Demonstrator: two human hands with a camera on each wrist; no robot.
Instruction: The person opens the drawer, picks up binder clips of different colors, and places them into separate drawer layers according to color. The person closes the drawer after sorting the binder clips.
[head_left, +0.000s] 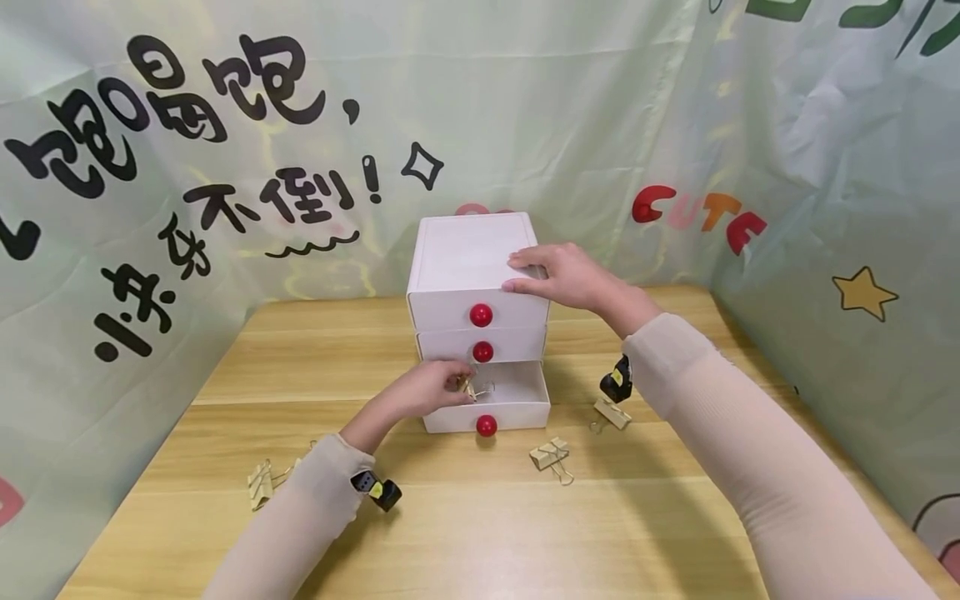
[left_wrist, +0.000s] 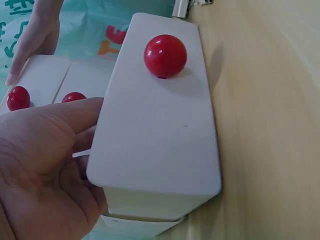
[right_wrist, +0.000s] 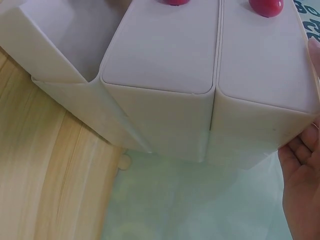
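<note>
A white desktop drawer unit (head_left: 480,250) with red round knobs stands on the table, its bottom drawer (head_left: 517,415) pulled out. My left hand (head_left: 427,389) reaches over that drawer's front, its fingers pinching a gold binder clip (head_left: 468,388) inside. In the left wrist view the drawer front (left_wrist: 155,120) hides the fingertips and the clip. My right hand (head_left: 562,273) rests on the unit's top right front corner, fingers across the top and thumb near the front edge. The right wrist view catches part of this hand (right_wrist: 302,175) beside the top drawer (right_wrist: 267,60).
On the wooden table (head_left: 480,517), one gold binder clip (head_left: 550,453) lies in front of the unit and another (head_left: 612,413) to its right. More clips (head_left: 260,485) lie at the left, partly behind the left sleeve. A printed cloth (head_left: 570,125) hangs behind.
</note>
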